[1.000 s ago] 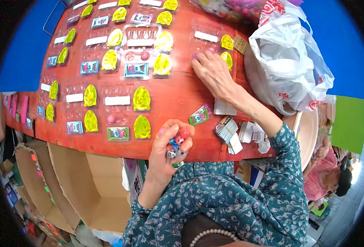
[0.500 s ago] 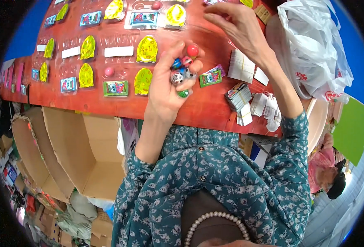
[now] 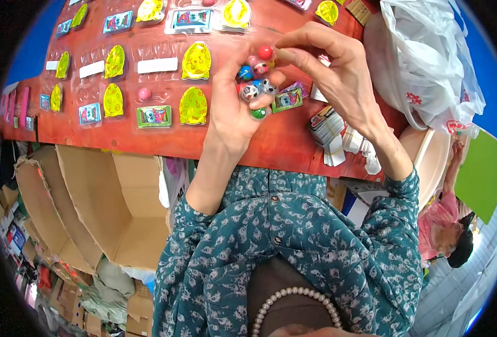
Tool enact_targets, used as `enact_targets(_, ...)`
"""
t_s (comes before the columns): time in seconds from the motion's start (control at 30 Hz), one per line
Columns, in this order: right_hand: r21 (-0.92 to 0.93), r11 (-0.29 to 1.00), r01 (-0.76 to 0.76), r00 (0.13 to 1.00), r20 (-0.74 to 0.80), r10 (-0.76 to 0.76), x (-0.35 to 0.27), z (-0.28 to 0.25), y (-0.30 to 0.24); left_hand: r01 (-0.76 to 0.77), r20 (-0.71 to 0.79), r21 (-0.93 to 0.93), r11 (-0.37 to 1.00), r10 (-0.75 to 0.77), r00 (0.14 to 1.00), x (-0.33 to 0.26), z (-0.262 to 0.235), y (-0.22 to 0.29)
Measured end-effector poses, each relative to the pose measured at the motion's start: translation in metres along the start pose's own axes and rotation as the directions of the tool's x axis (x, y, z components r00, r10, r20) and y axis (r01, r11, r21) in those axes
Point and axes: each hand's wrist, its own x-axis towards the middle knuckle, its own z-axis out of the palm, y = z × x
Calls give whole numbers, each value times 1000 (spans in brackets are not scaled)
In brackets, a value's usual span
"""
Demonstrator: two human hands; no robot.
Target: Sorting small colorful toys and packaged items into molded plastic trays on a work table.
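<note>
My left hand (image 3: 232, 95) is raised over the red table, its fingers curled round several small balls. Among these are a blue ball (image 3: 245, 73), a black-and-white football-patterned ball (image 3: 250, 91) and a green ball (image 3: 258, 113). At the top of the bunch sits a red ball (image 3: 266, 53). The thumb and forefinger of my right hand (image 3: 338, 67) come together at its right edge. Just right of my left hand, a small green packet (image 3: 287, 100) lies on the table. Nearest on the left are a yellow printed piece (image 3: 193, 105) and a green packet (image 3: 154, 117) in a clear tray.
Rows of clear trays with yellow pieces, packets and white strips cover the table's left, one holding a pink ball (image 3: 144, 94). Card stacks (image 3: 327, 128) lie right, beside a white plastic bag (image 3: 428, 62). Open cardboard boxes (image 3: 99, 208) stand below left; another person (image 3: 442, 224) is at right.
My right hand has come down and left from the table's far side to the red ball. My left hand, with its balls, has moved slightly right and up.
</note>
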Motion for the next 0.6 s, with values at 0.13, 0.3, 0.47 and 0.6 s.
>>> enact_targets(0.13, -222, 961, 165, 986, 74, -152, -11, -2, 2, 40, 55, -69, 997, -36, 998, 9, -4, 3)
enact_targets(0.3, -362, 859, 363, 925, 27, -379, -20, 6, 8, 118, 73, -35, 992, -115, 991, 17, -2, 2)
enact_targets(0.47, -418, 823, 384, 914, 44, -403, -17, 10, 1, -92, -168, 124, 988, 113, 979, 18, 15, -13)
enact_targets(0.6, -445, 839, 313, 947, 78, -312, -14, 16, 1, -141, -56, 208, 968, 155, 986, 13, 14, -12)
